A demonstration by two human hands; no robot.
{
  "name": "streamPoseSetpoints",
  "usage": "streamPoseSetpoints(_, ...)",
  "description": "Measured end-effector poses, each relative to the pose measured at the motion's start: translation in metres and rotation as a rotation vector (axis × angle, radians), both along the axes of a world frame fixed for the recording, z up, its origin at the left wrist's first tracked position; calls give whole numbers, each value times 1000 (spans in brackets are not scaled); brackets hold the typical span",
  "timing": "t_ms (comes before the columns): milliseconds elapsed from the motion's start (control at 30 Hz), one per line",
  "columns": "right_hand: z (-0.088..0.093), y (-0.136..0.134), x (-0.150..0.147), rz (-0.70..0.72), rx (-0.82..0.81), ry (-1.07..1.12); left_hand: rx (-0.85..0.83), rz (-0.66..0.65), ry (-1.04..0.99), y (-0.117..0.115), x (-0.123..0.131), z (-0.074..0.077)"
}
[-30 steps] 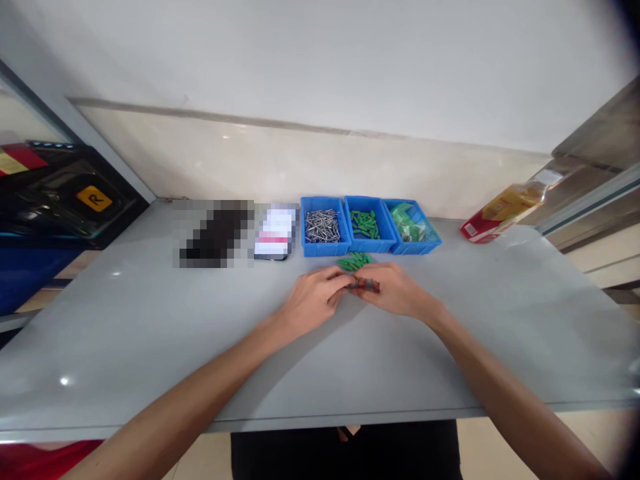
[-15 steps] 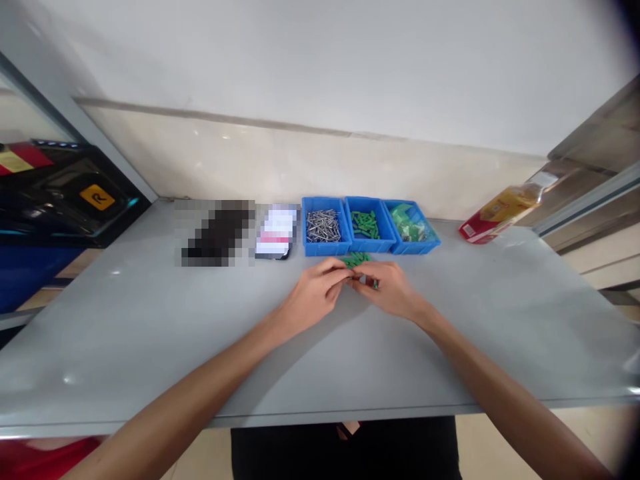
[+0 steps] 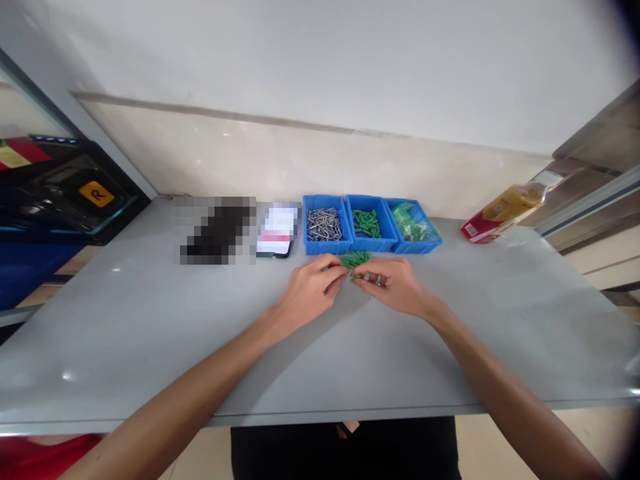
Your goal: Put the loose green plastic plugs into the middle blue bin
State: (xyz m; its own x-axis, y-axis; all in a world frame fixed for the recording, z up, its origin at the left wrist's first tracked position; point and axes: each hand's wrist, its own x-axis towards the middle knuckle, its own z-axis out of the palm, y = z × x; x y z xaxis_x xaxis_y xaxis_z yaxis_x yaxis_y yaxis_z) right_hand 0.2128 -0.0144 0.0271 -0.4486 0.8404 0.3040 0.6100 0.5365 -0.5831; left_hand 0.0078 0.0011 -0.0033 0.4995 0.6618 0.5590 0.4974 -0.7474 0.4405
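Observation:
My left hand (image 3: 313, 283) is closed in a pinch just in front of the blue bins, and what its fingertips hold is too small to make out. Facing it, my right hand (image 3: 393, 283) pinches a green wall plug (image 3: 355, 277) between thumb and forefinger. More green shows between its curled fingers. A small gap separates the two sets of fingertips. Right behind them a loose pile of green wall plugs (image 3: 357, 257) lies on the grey table (image 3: 380, 360).
Three blue bins stand side by side: one with metal screws (image 3: 324, 225), one with green wall plugs (image 3: 367, 223), one with a plastic bag (image 3: 407, 223). A phone (image 3: 277, 230) and a blurred dark object (image 3: 220, 230) lie left. A bottle (image 3: 505, 210) stands at the right.
My fingertips, touching before, have drawn slightly apart, the right hand moving a little to the right. The green wall plug in my right fingertips now shows.

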Motion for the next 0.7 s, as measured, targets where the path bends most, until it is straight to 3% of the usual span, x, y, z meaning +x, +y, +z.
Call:
streamPoseSetpoints(67,9,1,5,60,-141,-17,29,40,34,1,-1,0)
streamPoseSetpoints(133,18,5,10,27,-223,31,49,38,82,2,0,0)
streamPoseSetpoints(233,28,16,17,-198,-27,129,100,-25,173,5,2,-3)
streamPoseSetpoints(300,30,23,21,-362,180,113,138,-69,234,6,4,-6)
streamPoseSetpoints(367,29,27,27,-439,285,52,155,-90,273,6,5,-8)
streamPoseSetpoints(467,23,24,37,-324,218,-69,164,-101,296,5,4,-9)
streamPoseSetpoints(567,16,19,47,-127,-20,-176,181,-101,305,3,2,-8)
streamPoseSetpoints(700,10,17,51,-22,-224,-194,167,-101,311,1,2,-4)
